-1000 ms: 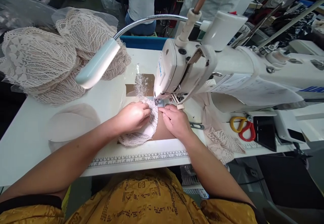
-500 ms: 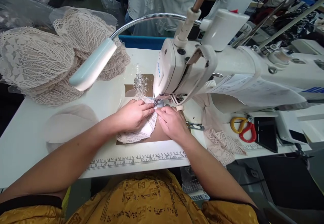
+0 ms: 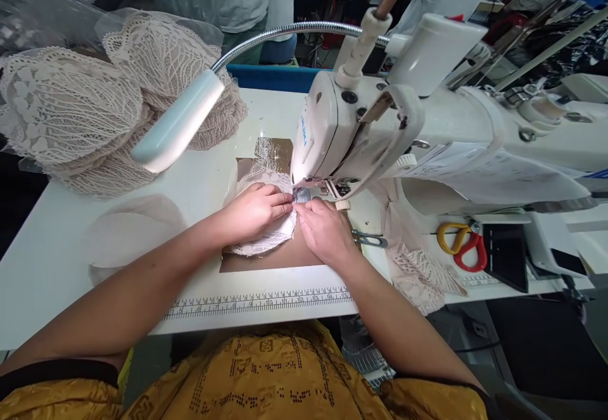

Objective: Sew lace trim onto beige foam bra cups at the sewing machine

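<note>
A pale lace piece (image 3: 273,242) with a curved, scalloped edge lies under the needle area of a white sewing machine (image 3: 323,135). My left hand (image 3: 256,213) rests over it, fingers closed together and gripping it, with the fingertips close by the presser foot. On the other side, my right hand (image 3: 327,230) pinches the lace's edge between thumb and forefinger just in front of the foot. The two hands' fingertips nearly meet. Beneath the lace is a brown patch (image 3: 304,252) on the table. The needle tip and my left thumb are hidden.
Stacked lace pieces (image 3: 71,109) fill the back left, below a flexible lamp (image 3: 178,119). Sheer fabric (image 3: 137,233) lies at the left. Right of the machine are more lace (image 3: 418,274) and red-yellow scissors (image 3: 470,249). A ruler strip (image 3: 261,303) runs along the front edge.
The lace piece has turned and shifted slightly away from me under the foot; its near edge sits higher. My hands stay beside the needle. People behind the table have moved.
</note>
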Demonstrator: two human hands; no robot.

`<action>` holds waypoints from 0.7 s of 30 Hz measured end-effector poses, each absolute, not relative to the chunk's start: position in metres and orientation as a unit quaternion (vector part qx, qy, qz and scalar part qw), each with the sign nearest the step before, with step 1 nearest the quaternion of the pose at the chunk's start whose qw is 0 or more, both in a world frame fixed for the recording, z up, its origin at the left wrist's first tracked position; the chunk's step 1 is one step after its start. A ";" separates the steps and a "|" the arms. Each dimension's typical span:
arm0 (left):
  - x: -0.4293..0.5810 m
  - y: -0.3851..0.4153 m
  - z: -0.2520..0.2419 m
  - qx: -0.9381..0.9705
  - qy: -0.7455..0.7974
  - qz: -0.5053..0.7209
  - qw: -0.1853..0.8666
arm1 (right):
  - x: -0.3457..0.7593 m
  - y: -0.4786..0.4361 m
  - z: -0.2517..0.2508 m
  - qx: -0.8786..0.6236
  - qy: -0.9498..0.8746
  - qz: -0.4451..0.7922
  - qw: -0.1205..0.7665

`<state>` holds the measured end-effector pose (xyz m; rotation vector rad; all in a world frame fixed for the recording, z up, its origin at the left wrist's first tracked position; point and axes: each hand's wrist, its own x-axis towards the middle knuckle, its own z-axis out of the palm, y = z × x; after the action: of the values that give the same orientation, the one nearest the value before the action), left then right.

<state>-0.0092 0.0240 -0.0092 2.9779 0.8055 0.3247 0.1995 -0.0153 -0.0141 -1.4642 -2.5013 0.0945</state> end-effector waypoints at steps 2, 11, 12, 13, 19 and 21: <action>-0.010 0.025 -0.010 0.961 0.252 0.110 0.027 | 0.200 -0.015 -0.015 -0.500 -0.857 0.030 0.125; -0.010 0.027 -0.009 0.960 0.250 0.115 0.042 | 0.201 -0.018 -0.015 -0.496 -0.859 0.023 0.128; -0.010 0.027 -0.008 0.960 0.251 0.120 0.047 | 0.202 -0.017 -0.015 -0.496 -0.858 0.023 0.128; -0.010 0.027 -0.008 0.958 0.252 0.126 0.052 | 0.202 -0.017 -0.015 -0.496 -0.858 0.025 0.129; -0.009 0.028 -0.007 0.947 0.273 0.156 0.064 | 0.202 -0.015 -0.017 -0.496 -0.859 0.044 0.121; -0.010 0.029 -0.009 0.945 0.281 0.153 0.061 | 0.202 -0.014 -0.018 -0.498 -0.857 0.048 0.122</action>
<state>-0.0101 0.0295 -0.0092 2.8599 0.8516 0.4632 0.2020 -0.0140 -0.0176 -1.4546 -2.5012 0.1404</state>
